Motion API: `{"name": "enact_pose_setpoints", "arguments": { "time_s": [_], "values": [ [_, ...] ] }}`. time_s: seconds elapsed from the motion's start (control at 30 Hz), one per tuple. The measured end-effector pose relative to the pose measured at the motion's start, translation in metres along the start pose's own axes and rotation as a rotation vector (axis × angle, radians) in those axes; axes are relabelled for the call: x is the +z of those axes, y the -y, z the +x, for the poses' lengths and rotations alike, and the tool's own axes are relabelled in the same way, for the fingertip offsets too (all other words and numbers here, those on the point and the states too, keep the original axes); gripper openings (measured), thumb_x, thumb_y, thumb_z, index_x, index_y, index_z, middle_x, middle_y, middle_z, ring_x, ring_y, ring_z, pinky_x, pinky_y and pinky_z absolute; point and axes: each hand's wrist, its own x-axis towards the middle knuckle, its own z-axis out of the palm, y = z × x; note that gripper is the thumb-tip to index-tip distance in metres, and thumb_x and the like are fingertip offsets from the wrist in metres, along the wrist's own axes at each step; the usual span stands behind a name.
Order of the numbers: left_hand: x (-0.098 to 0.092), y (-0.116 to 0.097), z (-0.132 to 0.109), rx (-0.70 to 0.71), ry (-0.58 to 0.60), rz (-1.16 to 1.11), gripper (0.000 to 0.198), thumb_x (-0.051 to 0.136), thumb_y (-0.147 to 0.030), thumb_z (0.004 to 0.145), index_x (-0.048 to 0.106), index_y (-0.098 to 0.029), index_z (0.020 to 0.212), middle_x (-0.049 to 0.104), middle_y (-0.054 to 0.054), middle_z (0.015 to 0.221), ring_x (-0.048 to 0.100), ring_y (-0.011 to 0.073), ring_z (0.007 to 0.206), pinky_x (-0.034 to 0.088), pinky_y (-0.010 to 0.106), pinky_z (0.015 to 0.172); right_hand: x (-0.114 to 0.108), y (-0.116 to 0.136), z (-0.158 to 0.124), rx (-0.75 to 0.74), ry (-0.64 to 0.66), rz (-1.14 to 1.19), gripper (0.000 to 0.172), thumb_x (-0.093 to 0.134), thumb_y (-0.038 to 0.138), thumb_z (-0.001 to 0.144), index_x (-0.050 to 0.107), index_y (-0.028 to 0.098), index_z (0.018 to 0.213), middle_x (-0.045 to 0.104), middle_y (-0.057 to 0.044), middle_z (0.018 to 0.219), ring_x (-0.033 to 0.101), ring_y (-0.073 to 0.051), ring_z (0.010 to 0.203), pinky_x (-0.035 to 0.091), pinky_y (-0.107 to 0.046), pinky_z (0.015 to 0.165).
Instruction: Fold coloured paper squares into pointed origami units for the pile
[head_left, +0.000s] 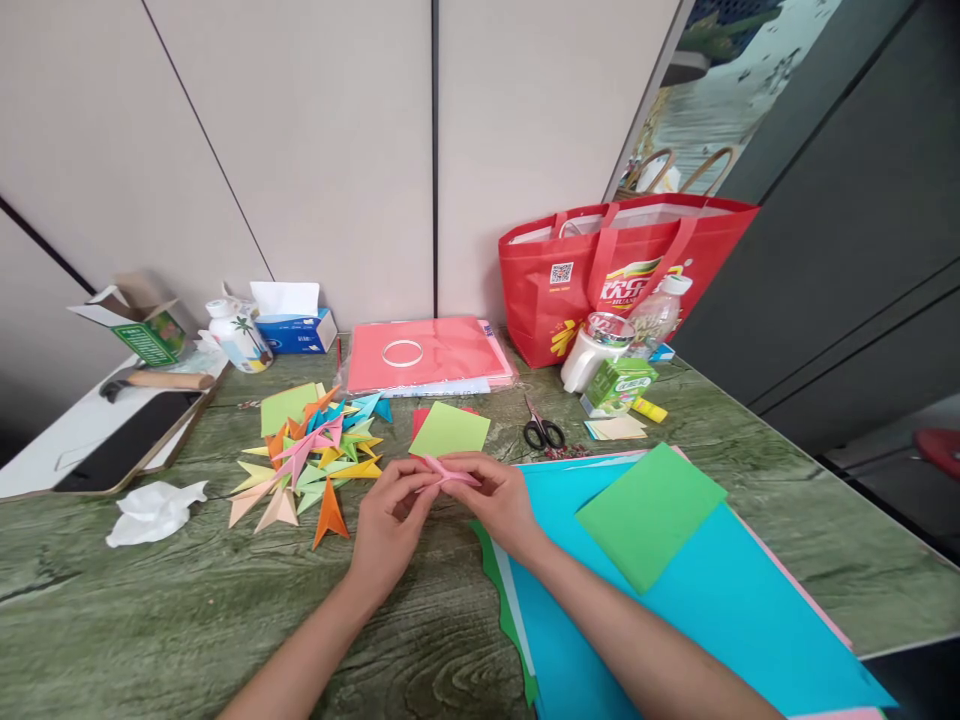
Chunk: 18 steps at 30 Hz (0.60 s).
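Between the fingertips of both hands is a folded piece of pink paper [450, 474], held over the middle of the table. My left hand [391, 515] pinches its left side, and my right hand [499, 500] grips the right side; the fingers cover part of it. Just beyond the hands lies a light green paper square [451, 430] on top of red paper. To the left is a loose pile of folded paper pieces [307, 450] in orange, yellow, pink, blue and green. Under my right forearm spread large blue sheets [600, 600], with a green square [651, 515] on top.
Black-handled scissors [544, 432] lie beyond the blue sheets. A red bag [547, 300], white mug [589, 355], green box [619, 385] and plastic bottle [660, 315] stand at back right. On the left are a crumpled tissue [154, 512], a hammer [161, 379] and a phone [131, 440].
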Motion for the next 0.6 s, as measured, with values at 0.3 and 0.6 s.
{"name": "enact_pose_setpoints", "arguments": {
  "time_s": [0.3, 0.6],
  "values": [
    [-0.0004, -0.0027, 0.0013, -0.13, -0.023, -0.158, 0.011, 0.059, -0.025, 0.072, 0.068, -0.02, 0.076, 0.054, 0.004, 0.086, 0.055, 0.0167, 0.083, 0.051, 0.029, 0.069, 0.0007, -0.0011, -0.0031, -0.019, -0.002, -0.104, 0.018, 0.06, 0.027, 0.073, 0.065, 0.02, 0.089, 0.067, -0.004, 0.088, 0.061, -0.017, 0.082, 0.049, -0.03, 0.075],
    [0.0029, -0.0005, -0.0005, -0.387, -0.022, -0.424, 0.013, 0.065, -0.026, 0.066, 0.064, -0.014, 0.073, 0.062, 0.005, 0.08, 0.06, 0.0167, 0.071, 0.053, 0.032, 0.068, 0.003, 0.0025, -0.005, -0.046, -0.028, -0.168, 0.013, 0.057, 0.027, 0.074, 0.065, 0.019, 0.081, 0.067, -0.004, 0.08, 0.061, -0.016, 0.074, 0.049, -0.027, 0.067]
  ]
}}
